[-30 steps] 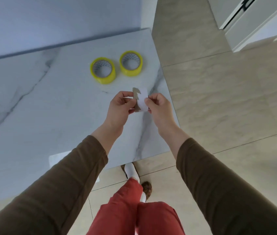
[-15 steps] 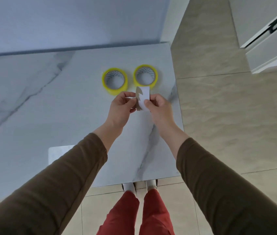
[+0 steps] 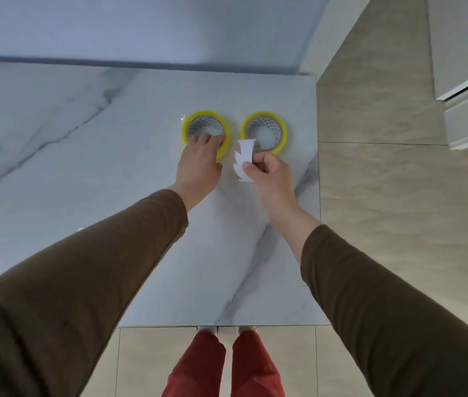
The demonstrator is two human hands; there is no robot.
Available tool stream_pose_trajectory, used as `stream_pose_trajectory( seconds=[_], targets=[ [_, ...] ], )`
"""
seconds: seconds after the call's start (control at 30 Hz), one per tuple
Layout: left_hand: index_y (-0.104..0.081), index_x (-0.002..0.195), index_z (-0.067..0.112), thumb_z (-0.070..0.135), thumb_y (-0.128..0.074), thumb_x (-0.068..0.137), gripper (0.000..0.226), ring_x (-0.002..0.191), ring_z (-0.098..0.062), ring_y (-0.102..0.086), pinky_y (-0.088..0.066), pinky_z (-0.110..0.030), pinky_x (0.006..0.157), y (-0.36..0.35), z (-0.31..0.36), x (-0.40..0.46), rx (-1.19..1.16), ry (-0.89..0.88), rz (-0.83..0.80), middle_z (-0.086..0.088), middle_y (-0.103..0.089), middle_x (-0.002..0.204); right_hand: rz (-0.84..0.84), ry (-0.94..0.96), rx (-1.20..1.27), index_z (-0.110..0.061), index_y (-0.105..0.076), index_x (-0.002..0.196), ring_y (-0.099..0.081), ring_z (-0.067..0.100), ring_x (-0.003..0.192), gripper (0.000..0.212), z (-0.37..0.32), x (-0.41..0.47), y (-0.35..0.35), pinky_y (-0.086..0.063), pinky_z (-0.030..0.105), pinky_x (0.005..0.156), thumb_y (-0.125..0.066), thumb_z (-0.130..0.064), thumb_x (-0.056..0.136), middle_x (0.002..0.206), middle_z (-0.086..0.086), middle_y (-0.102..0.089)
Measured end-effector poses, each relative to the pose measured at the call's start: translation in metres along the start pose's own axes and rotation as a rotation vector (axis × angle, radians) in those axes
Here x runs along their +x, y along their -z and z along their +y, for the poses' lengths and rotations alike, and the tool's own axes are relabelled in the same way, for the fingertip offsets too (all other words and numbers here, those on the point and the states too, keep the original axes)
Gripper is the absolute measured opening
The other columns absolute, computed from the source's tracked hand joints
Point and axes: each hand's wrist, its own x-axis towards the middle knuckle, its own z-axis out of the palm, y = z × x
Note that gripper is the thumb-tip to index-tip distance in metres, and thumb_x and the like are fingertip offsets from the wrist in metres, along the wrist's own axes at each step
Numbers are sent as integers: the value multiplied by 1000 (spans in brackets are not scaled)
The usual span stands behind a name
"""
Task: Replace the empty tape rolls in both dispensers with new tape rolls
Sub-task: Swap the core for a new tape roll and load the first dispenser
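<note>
Marble counter (image 3: 84,196) carries both new tape rolls flat, side by side near its far right corner, apart from each other. Left roll (image 3: 187,123): left hand (image 3: 200,161) is on it, fingers (image 3: 202,138) reaching over the near rim into the core; can't tell if they're actually clamped on the rim or just resting. Right roll (image 3: 281,130) untouched, just beyond the right hand (image 3: 270,173). Right-hand fingers pinch the white dispenser piece (image 3: 245,160), small, with a serrated edge on its left side. Handling guess: rolls are stiff, light-to-moderate, smooth outer face likely slick, so grab across the rim, thumb outside and fingers inside the core, not by the sticky band. Dispenser looks thin, light plastic; hold by the flat body, keep skin off the teeth.
</note>
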Motion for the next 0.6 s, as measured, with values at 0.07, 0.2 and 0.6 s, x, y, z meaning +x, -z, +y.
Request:
stream_pose_trajectory(
  seconds=[0.07,0.2,0.6],
  targets=[
    [-53,144,11,0,-60,89,57,125,-38,-56,-49,-47,99,0,0,7,19,-12,3,-14,-64,132,-7,1,-18,-13,-70,90,-60,16,81,2,1,3,-1,-47,33,78,-70,-15,91,87,5,-70],
    [-57,136,11,-2,-54,91,47,105,-44,-66,-55,-50,82,7,-9,14,86,-10,25,-22,-72,112,-44,19,-24,-16,-66,85,-56,14,76,6,2,8,-7,-45,33,76,-70,-15,89,79,-1,-65],
    [-61,126,1,3,-59,100,25,101,-21,-61,-46,-30,90,54,-55,-39,-749,396,267,-7,-67,110,-109,331,-668,-24,-61,81,-65,26,84,10,-21,30,-66,-46,38,66,-64,-23,91,83,-1,-70]
  ],
)
